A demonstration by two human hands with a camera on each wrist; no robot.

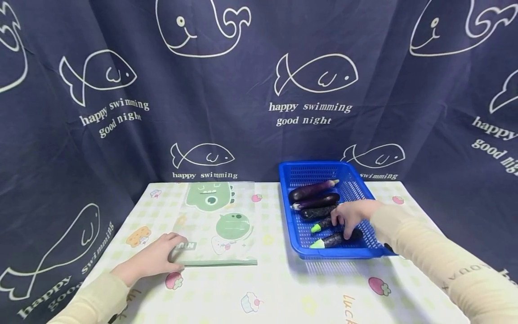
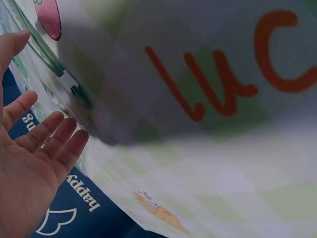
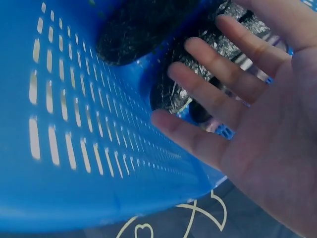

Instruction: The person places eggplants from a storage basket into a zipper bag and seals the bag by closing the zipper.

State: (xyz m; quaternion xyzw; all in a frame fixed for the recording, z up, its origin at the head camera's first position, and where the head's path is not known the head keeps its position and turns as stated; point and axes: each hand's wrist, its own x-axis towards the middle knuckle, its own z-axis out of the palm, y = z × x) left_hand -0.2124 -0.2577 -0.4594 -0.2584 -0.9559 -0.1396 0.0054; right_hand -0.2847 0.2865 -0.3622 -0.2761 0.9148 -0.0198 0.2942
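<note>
My left hand (image 1: 159, 254), fingers apart and relaxed, rests at the left edge of a clear zip bag (image 1: 202, 249) with green cartoon prints, which lies flat. The bag's green zip strip and slider (image 2: 72, 84) show near the fingertips in the left wrist view. My right hand (image 1: 354, 216) reaches into a blue basket (image 1: 288, 225). Its extended fingers hover over or touch a dark, green-stemmed eggplant (image 1: 323, 224); contact is unclear. Nearer the front lies another eggplant with a pale green stem (image 1: 317, 244). Behind are a black eggplant (image 1: 313, 213) and two purple eggplants (image 1: 309, 191).
The basket's perforated walls rise around the eggplants. A checked tablecloth (image 1: 283, 292) with fruit and cake prints covers the table. A dark blue curtain (image 1: 251, 130) with fish drawings hangs behind and on both sides.
</note>
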